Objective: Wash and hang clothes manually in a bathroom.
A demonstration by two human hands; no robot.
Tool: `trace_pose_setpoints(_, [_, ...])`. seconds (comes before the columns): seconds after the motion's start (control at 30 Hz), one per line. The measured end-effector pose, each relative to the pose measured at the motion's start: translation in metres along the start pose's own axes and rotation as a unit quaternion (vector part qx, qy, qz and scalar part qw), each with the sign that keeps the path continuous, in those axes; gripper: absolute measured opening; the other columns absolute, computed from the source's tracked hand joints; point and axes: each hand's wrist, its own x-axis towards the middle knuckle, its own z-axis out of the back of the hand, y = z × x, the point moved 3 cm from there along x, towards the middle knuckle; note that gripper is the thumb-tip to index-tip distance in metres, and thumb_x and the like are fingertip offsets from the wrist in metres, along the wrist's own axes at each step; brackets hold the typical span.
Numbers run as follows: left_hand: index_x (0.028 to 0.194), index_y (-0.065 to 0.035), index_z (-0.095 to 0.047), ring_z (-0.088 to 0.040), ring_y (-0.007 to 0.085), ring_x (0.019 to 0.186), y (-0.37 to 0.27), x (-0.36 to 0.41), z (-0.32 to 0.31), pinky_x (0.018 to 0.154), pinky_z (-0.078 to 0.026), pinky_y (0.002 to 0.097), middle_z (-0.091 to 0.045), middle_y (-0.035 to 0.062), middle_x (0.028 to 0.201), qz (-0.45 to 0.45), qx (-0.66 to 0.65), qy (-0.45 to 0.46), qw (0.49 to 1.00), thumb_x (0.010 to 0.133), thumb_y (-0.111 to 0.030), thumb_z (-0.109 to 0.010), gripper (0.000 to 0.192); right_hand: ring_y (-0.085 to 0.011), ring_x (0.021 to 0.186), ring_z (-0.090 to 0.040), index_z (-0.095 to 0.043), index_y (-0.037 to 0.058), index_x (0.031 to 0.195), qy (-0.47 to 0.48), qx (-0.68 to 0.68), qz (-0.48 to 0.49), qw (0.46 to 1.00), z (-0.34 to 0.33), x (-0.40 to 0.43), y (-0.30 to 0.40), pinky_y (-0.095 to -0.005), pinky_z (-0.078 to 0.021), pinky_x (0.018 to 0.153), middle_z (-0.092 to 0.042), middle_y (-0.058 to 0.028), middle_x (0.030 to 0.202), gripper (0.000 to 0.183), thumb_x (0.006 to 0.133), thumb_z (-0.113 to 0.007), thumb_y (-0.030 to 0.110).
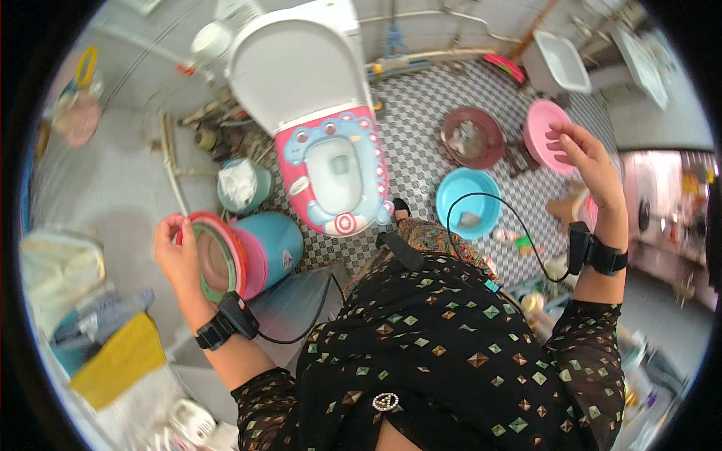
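My left hand (176, 248) is at the rim of a stack of plastic basins, its fingers curled by a red edge; whether it grips the rim I cannot tell. The stack, with a green basin (204, 293) among red ones, leans by a pink and blue bucket (276, 242). My right hand (584, 155) is raised with its fingers apart and holds nothing, over or beside a pink basin (538, 132). Between my arms stands a toilet (293, 62) with its lid up and a pink and blue patterned seat cover (299, 211).
On the checkered floor (417, 96) lie a blue basin (479, 220) with a small cloth in it and a dark red basin (491, 138). A bin (262, 186) with a white bag stands left of the toilet. A yellow cloth (121, 361) lies at the lower left.
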Motion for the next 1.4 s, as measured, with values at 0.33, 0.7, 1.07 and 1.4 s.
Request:
trace_pose_setpoints(0.33, [0.081,0.0003,-0.054,-0.052,0.0117,0.071,-0.066,0.004,-0.113,0.067,-0.043,0.0236,-0.054,0.0045,0.079,-0.103,-0.109,0.191,0.970,0.076,-0.005,-0.057,0.008,-0.0119,0.090,-0.054,-0.049,0.0037,0.110,-0.194,0.043,-0.153,0.968,0.030,-0.193,-0.095,-0.0239,-0.0424,0.075,-0.056,-0.0035,0.101,0.030,0.086,-0.048,0.022])
trace_pose_setpoints(0.7, [0.088,0.0008,-0.058,-0.052,0.0100,0.062,-0.220,-0.032,-0.223,0.056,-0.042,0.0236,-0.058,0.0043,0.073,-0.167,-0.023,0.485,0.858,0.079,-0.012,-0.054,0.016,-0.0113,0.087,-0.053,-0.050,0.0033,0.108,-0.308,0.155,-0.222,0.912,0.055,-0.319,-0.193,-0.0244,-0.0431,0.074,-0.055,-0.0039,0.099,0.029,0.086,-0.048,0.021])
trace_pose_setpoints(1.07, [0.092,-0.0006,-0.059,-0.054,0.0115,0.069,-0.338,-0.104,-0.372,0.063,-0.044,0.0245,-0.060,0.0053,0.078,-0.208,-0.058,0.625,0.750,0.080,-0.013,-0.053,0.019,-0.0131,0.086,-0.055,-0.049,0.0050,0.110,-0.274,0.221,-0.314,0.882,0.055,-0.279,-0.310,-0.0251,-0.0447,0.071,-0.055,-0.0061,0.100,0.031,0.085,-0.050,0.022])
trace_pose_setpoints(1.4, [0.096,-0.0003,-0.055,-0.056,0.0112,0.075,-0.356,-0.232,-0.599,0.065,-0.044,0.0237,-0.059,0.0053,0.084,-0.087,-0.116,0.783,0.605,0.083,-0.014,-0.049,0.021,-0.0150,0.086,-0.052,-0.047,0.0016,0.111,-0.319,0.338,-0.364,0.807,-0.025,-0.149,-0.489,-0.0273,-0.0417,0.074,-0.056,-0.0071,0.094,0.037,0.078,-0.051,0.018])
